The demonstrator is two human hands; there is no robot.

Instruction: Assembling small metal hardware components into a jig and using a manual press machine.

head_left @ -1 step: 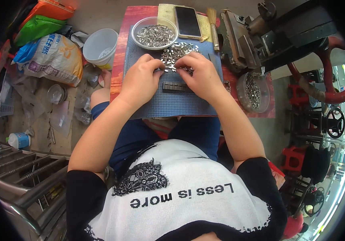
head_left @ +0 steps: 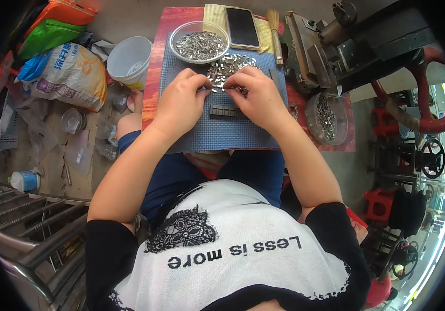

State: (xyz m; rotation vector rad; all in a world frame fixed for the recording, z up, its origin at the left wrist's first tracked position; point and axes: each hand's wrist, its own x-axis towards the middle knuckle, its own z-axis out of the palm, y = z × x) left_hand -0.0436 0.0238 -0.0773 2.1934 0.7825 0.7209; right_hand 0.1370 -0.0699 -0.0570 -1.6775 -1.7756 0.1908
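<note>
Over the blue textured mat (head_left: 222, 136), my left hand (head_left: 183, 101) is closed, with thumb and forefinger pinched on a small shiny metal piece. Facing it, my right hand (head_left: 258, 96) pinches a similar metal piece, its other fingers curled under. The fingertips of the two hands are close together but apart. Just beyond them lies a loose pile of small metal pieces (head_left: 226, 66). A dark slotted metal block (head_left: 224, 111) rests on the mat nearer me, its right end partly covered by my right hand.
A clear bowl (head_left: 172, 47) of metal pieces stands at the back left. Behind the pile are a phone (head_left: 242, 27) and a brush (head_left: 274, 32). A clear tub (head_left: 343, 124) of pieces sits at the right, beside a dark machine (head_left: 310, 57). A white bucket (head_left: 121, 57) stands left.
My right hand's fingertips have shifted slightly left, toward my left hand. My left hand has hardly moved.
</note>
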